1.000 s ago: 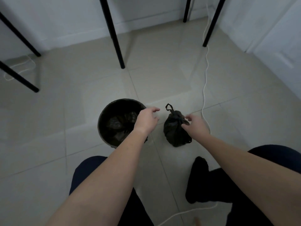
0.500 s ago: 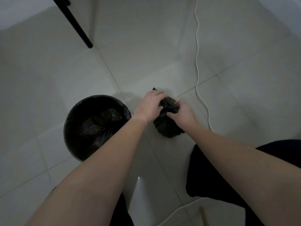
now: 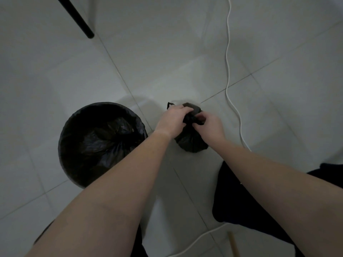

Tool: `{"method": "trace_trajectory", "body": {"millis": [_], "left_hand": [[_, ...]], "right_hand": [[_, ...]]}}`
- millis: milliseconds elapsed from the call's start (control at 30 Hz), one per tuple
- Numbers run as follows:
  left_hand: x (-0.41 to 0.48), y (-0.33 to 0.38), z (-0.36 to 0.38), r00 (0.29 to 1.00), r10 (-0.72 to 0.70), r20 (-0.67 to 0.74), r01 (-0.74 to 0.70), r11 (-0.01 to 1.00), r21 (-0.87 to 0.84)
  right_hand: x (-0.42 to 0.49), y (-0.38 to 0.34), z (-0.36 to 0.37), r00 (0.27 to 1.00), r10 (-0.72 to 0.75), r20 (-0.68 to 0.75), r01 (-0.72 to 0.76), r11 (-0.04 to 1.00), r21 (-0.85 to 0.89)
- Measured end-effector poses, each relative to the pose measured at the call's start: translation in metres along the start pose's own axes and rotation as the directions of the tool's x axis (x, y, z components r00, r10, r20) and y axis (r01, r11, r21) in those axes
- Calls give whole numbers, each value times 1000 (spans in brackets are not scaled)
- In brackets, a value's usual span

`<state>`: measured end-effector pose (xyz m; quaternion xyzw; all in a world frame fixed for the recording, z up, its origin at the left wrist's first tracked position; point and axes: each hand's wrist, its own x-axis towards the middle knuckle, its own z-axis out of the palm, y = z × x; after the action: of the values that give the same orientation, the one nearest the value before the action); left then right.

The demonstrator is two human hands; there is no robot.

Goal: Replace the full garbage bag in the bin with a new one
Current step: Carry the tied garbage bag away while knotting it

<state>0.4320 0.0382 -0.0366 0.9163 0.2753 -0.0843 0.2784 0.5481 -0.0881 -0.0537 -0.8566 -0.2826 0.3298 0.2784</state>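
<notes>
A small full black garbage bag (image 3: 191,143) sits on the tiled floor just right of a round black bin (image 3: 74,160). The bin is lined with a crumpled black bag (image 3: 107,134) folded over its rim. My left hand (image 3: 172,121) grips the top of the full bag from the left. My right hand (image 3: 208,125) pinches the bag's gathered top from the right. A loose handle loop of the bag pokes out beyond my left hand. Both hands hide the bag's neck.
A white cable (image 3: 229,75) runs down the floor to the right of the bag and curves back at the bottom. A black furniture leg (image 3: 79,21) stands at the upper left. My dark-clothed legs (image 3: 250,201) fill the lower right.
Both hands went from hovering open near the bag to closing on its top. The camera dipped lower and closer, so the bin and bag look larger.
</notes>
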Motion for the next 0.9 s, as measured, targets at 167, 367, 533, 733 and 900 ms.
{"method": "trace_trajectory", "body": {"millis": [167,367,533,733,900], "left_hand": [[-1,5,-6,999,4,-54,1,996,91],[-15,19,-38,1000,-19,-11,19,1000,-2],[-47,42,-79,999,-18,-45,18,1000,-9],[-106,77,-127,989,-45,-144,36,997,-65],[-166,103,-173,966,-92,-241,68,992,-109]], "right_hand": [[-7,-5,-5,1000,-13,19,13,1000,5],[-24,-26,-33,995,-93,45,96,994,-61],[-50,-54,-63,984,-168,62,172,982,-72],[-94,-97,-109,935,-335,111,348,930,-118],[-140,-145,-147,865,-476,159,498,851,-167]]}}
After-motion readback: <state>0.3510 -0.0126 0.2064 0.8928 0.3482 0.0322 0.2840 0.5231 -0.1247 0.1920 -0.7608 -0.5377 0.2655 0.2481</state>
